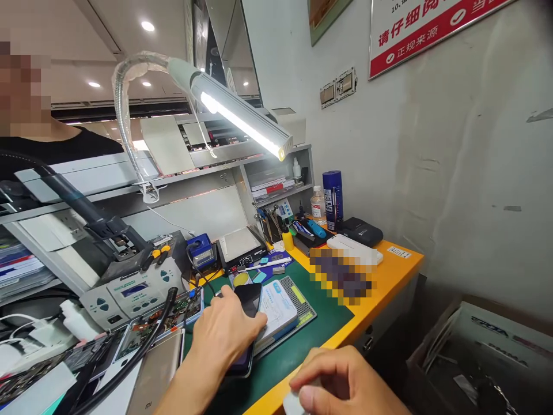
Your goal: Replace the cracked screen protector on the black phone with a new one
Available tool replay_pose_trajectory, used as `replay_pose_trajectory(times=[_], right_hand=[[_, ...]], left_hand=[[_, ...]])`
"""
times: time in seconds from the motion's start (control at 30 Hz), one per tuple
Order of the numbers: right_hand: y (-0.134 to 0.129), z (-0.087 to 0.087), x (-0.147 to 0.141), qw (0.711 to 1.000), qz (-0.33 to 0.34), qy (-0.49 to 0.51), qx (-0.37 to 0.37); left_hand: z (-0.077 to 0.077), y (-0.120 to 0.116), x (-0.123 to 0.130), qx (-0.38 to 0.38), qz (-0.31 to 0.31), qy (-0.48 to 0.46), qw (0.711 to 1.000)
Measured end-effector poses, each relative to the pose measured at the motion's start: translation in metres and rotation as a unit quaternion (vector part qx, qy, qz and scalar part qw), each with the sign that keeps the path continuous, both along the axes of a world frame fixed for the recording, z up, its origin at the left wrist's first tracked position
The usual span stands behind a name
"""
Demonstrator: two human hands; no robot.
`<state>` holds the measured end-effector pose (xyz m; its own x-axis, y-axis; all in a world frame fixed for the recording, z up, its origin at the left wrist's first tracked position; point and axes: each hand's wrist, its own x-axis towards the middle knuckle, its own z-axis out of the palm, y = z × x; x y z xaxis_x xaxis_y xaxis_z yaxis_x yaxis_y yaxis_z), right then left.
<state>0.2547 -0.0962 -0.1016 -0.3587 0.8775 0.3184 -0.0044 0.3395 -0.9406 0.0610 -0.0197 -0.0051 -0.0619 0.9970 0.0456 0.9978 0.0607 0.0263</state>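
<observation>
My left hand reaches across a smartphone with a dark screen, its thumb along the right edge and its fingers curled at the far left side. The phone is tilted and partly hidden under the palm. Beside it, to the right, a white and blue box rests on a grey perforated holder on the green mat. At the near edge of the bench, my right hand is closed around a small white object, mostly hidden, whose kind I cannot make out.
At the left stand a rework station with a black hose, opened devices and a gold phone. A lamp hangs over the bench. Bottles and a blue can stand at the back. A person is behind the shelf.
</observation>
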Motion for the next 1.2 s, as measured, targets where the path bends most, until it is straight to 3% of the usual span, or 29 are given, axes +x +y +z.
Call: replay_pose_trajectory(times=[0.1, 0.2, 0.33, 0.43, 0.63, 0.8, 0.9, 0.97, 1.1, 1.2], right_hand=[[0.024, 0.023, 0.008, 0.992, -0.02, 0.022, -0.122], [0.055, 0.044, 0.01, 0.992, -0.036, -0.004, -0.122], [0.098, 0.054, 0.008, 0.992, -0.066, -0.048, -0.099], [0.119, 0.055, 0.0, 0.99, -0.036, -0.071, -0.116], [0.131, 0.052, -0.024, 0.976, 0.061, -0.095, -0.185], [0.127, 0.058, -0.032, 0.969, 0.013, -0.208, -0.136], [0.125, 0.064, -0.034, 0.959, 0.015, -0.238, -0.154], [0.125, 0.066, -0.036, 0.948, 0.03, -0.256, -0.186], [0.132, 0.068, -0.038, 0.928, 0.065, -0.272, -0.246], [0.144, 0.071, -0.041, 0.91, 0.102, -0.271, -0.298]], left_hand=[[-0.006, -0.001, 0.006, 0.001, 0.037, 0.003, 0.999], [-0.007, 0.0, 0.001, -0.005, 0.038, -0.005, 0.999], [0.003, 0.009, -0.034, 0.002, 0.006, -0.028, 1.0], [0.009, 0.017, -0.068, -0.006, -0.06, -0.067, 0.996], [-0.015, 0.024, -0.097, -0.092, -0.159, -0.166, 0.969], [-0.025, 0.02, -0.094, -0.124, -0.191, -0.187, 0.956], [-0.026, 0.017, -0.093, -0.148, -0.188, -0.164, 0.957], [-0.034, 0.016, -0.095, -0.122, -0.212, -0.164, 0.956], [-0.06, 0.011, -0.103, 0.033, -0.282, -0.184, 0.941], [-0.073, 0.01, -0.107, 0.072, -0.293, -0.181, 0.936]])
